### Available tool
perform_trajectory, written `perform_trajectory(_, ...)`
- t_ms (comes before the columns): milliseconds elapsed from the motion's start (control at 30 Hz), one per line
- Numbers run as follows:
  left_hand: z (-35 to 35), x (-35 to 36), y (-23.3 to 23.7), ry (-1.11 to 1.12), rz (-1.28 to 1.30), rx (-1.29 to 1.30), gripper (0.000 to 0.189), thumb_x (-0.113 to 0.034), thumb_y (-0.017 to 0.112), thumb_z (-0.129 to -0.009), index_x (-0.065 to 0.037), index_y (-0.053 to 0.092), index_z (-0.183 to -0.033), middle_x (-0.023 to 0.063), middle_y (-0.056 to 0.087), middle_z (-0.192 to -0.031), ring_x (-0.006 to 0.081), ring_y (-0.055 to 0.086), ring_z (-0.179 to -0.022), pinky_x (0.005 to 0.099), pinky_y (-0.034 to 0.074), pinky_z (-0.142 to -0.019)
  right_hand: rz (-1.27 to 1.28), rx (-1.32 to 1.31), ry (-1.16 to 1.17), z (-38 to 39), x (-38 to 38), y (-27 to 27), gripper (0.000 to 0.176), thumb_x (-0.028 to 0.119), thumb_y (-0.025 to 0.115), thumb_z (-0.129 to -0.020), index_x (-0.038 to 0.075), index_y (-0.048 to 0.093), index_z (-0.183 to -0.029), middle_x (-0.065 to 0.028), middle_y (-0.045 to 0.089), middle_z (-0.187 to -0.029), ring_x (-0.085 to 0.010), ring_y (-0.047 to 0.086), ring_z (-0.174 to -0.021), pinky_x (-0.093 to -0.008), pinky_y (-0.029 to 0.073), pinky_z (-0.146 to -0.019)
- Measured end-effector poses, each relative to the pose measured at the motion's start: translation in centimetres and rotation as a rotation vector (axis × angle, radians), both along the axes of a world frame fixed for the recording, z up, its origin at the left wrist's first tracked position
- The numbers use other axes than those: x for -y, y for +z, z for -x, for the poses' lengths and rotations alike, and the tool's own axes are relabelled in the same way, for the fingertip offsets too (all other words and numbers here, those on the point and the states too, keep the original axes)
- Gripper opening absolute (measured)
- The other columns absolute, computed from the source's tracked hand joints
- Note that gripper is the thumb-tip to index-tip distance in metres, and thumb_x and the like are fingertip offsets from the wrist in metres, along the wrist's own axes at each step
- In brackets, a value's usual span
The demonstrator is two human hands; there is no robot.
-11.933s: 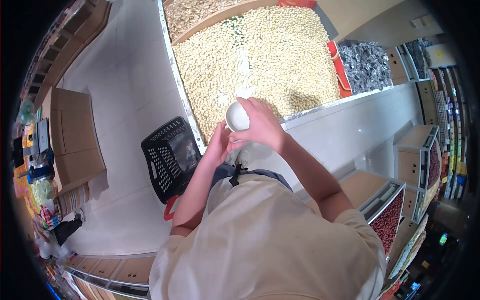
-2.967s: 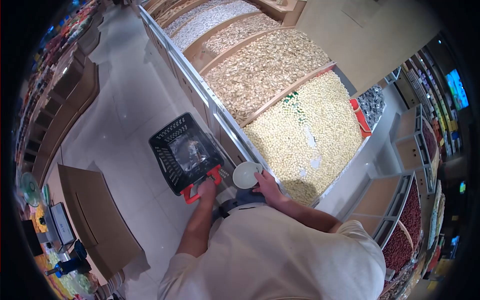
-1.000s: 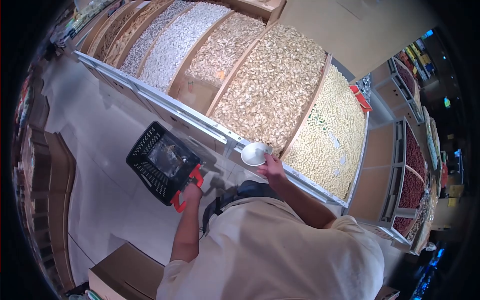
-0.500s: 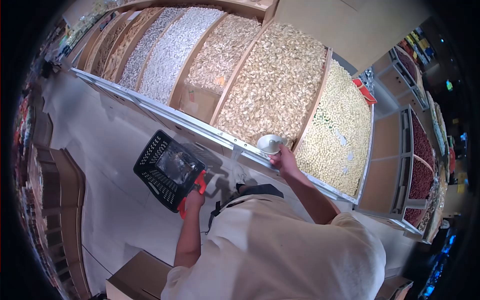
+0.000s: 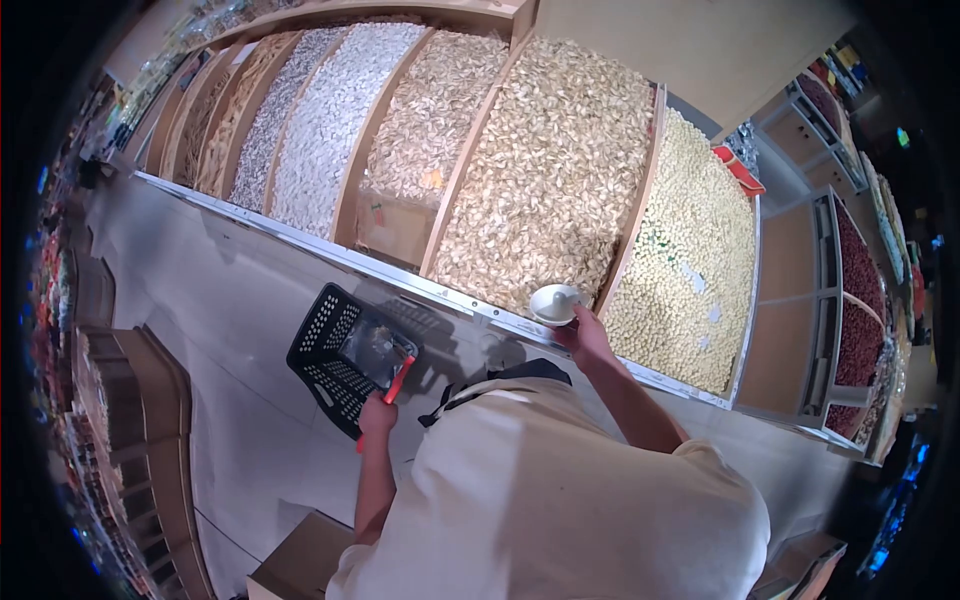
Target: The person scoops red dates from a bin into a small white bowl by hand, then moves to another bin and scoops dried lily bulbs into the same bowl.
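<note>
My left hand (image 5: pixel 377 413) is closed round the red handle (image 5: pixel 400 380) of a dark plastic basket (image 5: pixel 325 345), which hangs over the floor with a clear bag or wrap (image 5: pixel 378 348) inside. My right hand (image 5: pixel 586 337) grips a pale round scoop (image 5: pixel 553 304). The scoop rests at the lower front edge of a wide compartment of flat beige pieces (image 5: pixel 560 150). Right of that compartment, past a wooden divider (image 5: pixel 637 215), lie small pale yellow pieces (image 5: pixel 690 250).
More compartments stretch left, among them one of white pieces (image 5: pixel 335 115). A metal rail (image 5: pixel 400 284) edges the display's front. Dark red goods (image 5: pixel 860 340) fill a bin at the right. Brown shelving (image 5: pixel 145 430) stands at the left, and a cardboard box (image 5: pixel 305 560) sits at the bottom.
The view has shifted slightly. The basket appears turned and a little farther right, still in my left hand. The scoop stays in my right hand and now shows more of its pale inside.
</note>
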State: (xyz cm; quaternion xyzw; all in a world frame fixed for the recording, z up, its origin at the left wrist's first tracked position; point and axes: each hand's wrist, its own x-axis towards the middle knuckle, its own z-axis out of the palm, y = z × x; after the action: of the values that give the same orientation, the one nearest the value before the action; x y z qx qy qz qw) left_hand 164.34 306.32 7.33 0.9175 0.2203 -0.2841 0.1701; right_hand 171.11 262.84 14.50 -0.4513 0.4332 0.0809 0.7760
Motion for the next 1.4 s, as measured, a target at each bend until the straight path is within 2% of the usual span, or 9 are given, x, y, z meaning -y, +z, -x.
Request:
perform_trajectory(300, -1.1, -0.9, -1.0, 0.031, 0.015, -0.034, 0.04, -0.028, 0.068, -0.076, -0.007, 0.064, -0.11, 0.0188, 0.069, -0.102, 0.0362, 0.066, -0.099, 0.0458, 0.052, -0.086, 0.039, -0.097, 0.032, -1.2, 0.3, -2.3, 0.032, 0.03, 0.048, -0.099, 0.005, 0.051, -0.119, -0.0074, 0.061, -0.094, -0.0199, 0.066, -0.075, -0.0334, 0.053, -0.057)
perform_trajectory(400, -0.9, -1.7, -1.6, 0.015, 0.153, 0.018, 0.057, -0.037, 0.074, -0.074, -0.004, 0.06, -0.118, 0.0209, 0.068, -0.106, 0.0352, 0.065, -0.104, 0.0448, 0.05, -0.09, 0.007, -0.07, 0.079, -1.3, 0.2, -3.1, 0.037, 0.031, 0.049, -0.098, 0.005, 0.049, -0.125, -0.0103, 0.062, -0.104, -0.0223, 0.066, -0.085, -0.0368, 0.056, -0.067)
perform_trajectory(500, -1.8, -1.1, 0.5, 0.078, 0.083, -0.018, 0.073, -0.044, 0.077, -0.072, 0.001, 0.054, -0.125, 0.025, 0.064, -0.114, 0.0366, 0.061, -0.11, 0.0435, 0.048, -0.094, -0.088, -0.102, 0.043, -1.6, 0.3, -3.5, 0.04, 0.032, 0.048, -0.099, 0.006, 0.048, -0.129, -0.013, 0.063, -0.115, -0.025, 0.065, -0.096, -0.0384, 0.055, -0.082)
perform_trajectory(567, -3.3, 0.1, 2.5, 0.083, -0.013, 0.082, 0.075, -0.043, 0.077, -0.073, 0.003, 0.052, -0.127, 0.0264, 0.062, -0.117, 0.0382, 0.06, -0.111, 0.0436, 0.048, -0.095, -0.123, -0.076, 0.06, -1.6, 0.3, -3.5, 0.045, 0.032, 0.049, -0.099, 0.003, 0.044, -0.133, -0.0178, 0.059, -0.124, -0.0309, 0.06, -0.112, -0.043, 0.05, -0.096)
perform_trajectory(667, -6.8, 2.8, 6.3, 0.09, -0.113, 0.23, 0.073, -0.041, 0.074, -0.077, 0.005, 0.049, -0.129, 0.029, 0.057, -0.12, 0.0418, 0.057, -0.111, 0.0448, 0.047, -0.095, -0.219, -0.003, 0.047, -1.9, 0.5, -3.4, 0.05, 0.032, 0.049, -0.098, 0.0, 0.041, -0.135, -0.0204, 0.055, -0.129, -0.0335, 0.055, -0.119, -0.0441, 0.046, -0.102)
perform_trajectory(733, -8.9, 3.9, 6.8, 0.025, -0.021, 0.453, 0.065, -0.035, 0.072, -0.081, 0.005, 0.05, -0.127, 0.0282, 0.056, -0.12, 0.0409, 0.056, -0.112, 0.0452, 0.046, -0.096, -0.264, 0.006, 0.057, -2.2, 0.6, -3.3, 0.05, 0.032, 0.048, -0.099, -0.001, 0.04, -0.136, -0.0202, 0.054, -0.13, -0.0328, 0.055, -0.12, -0.0434, 0.045, -0.103)
perform_trajectory(1000, -15.5, 13.0, 8.1, -0.362, 0.333, 0.694, 0.05, -0.02, 0.07, -0.083, 0.002, 0.052, -0.123, 0.0211, 0.056, -0.121, 0.039, 0.053, -0.114, 0.0437, 0.043, -0.099, -0.416, 0.126, -0.014, -3.8, -0.2, -2.1, 0.043, 0.024, 0.04, -0.103, -0.004, 0.037, -0.135, -0.0191, 0.051, -0.131, -0.0272, 0.053, -0.122, -0.0399, 0.045, -0.106)
perform_trajectory(1233, -20.5, 17.3, 6.2, -0.507, 0.365, 0.894, 0.07, -0.017, 0.068, -0.082, 0.004, 0.036, -0.14, 0.0285, 0.04, -0.142, 0.0437, 0.039, -0.131, 0.0467, 0.034, -0.109, -0.428, 0.14, -0.053, -4.6, -0.5, -2.3, 0.043, 0.025, 0.041, -0.103, -0.004, 0.037, -0.135, -0.0182, 0.05, -0.131, -0.027, 0.052, -0.122, -0.0397, 0.045, -0.107)
perform_trajectory(1400, -25.1, 17.7, 5.1, -0.559, 0.399, 0.888, 0.071, -0.018, 0.063, -0.084, 0.007, 0.031, -0.143, 0.0289, 0.036, -0.145, 0.0432, 0.037, -0.134, 0.0459, 0.03, -0.112, -0.392, 0.136, -0.143, -5.4, -1.0, -2.2, 0.039, 0.023, 0.043, -0.102, -0.004, 0.041, -0.131, -0.0183, 0.054, -0.127, -0.0278, 0.055, -0.119, -0.0416, 0.045, -0.106)
